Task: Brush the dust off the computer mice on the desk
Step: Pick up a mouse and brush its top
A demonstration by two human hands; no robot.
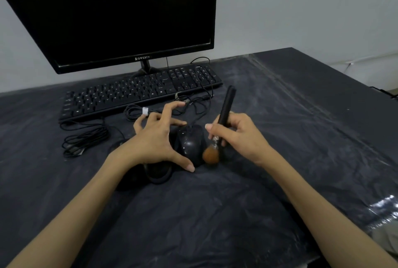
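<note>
A black wired mouse (pixel 190 143) lies at the middle of the desk. My left hand (pixel 156 138) grips its left side, thumb at the near edge and fingers spread over the far edge. My right hand (pixel 235 136) holds a black-handled brush (pixel 224 114); its orange-brown bristles (pixel 210 155) touch the mouse's right side. A second black mouse (pixel 158 173) sits just below my left hand, partly hidden by the wrist.
A black keyboard (pixel 137 93) and a dark monitor (pixel 116 15) stand behind the mice. Coiled black cables (pixel 84 140) lie left of the mice and between them and the keyboard. The desk (pixel 301 127) has a dark, wrinkled plastic cover.
</note>
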